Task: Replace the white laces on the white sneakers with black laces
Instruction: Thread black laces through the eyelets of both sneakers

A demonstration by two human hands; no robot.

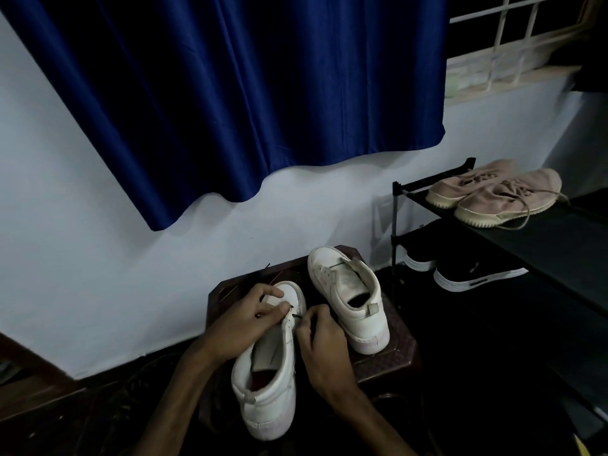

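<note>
Centrally, a white sneaker (266, 373) is steadied on a dark wooden stool (394, 353), its front gripped by the left hand (243, 324) so the eyelets face up. A black lace (297, 315) is pinched near an eyelet by the right hand (320, 343), apparently for threading. A second sneaker (348, 297) is set just beside it.

Matt leather-look, dark wood, soft cloth.
The two white low-top sneakers (269, 383) look smooth and matt; the thin black lace (297, 315) is dull; the dark brown wooden stool (391, 350) has a faint gloss; the deep blue cloth curtain (246, 93) carries a soft sheen.
</note>
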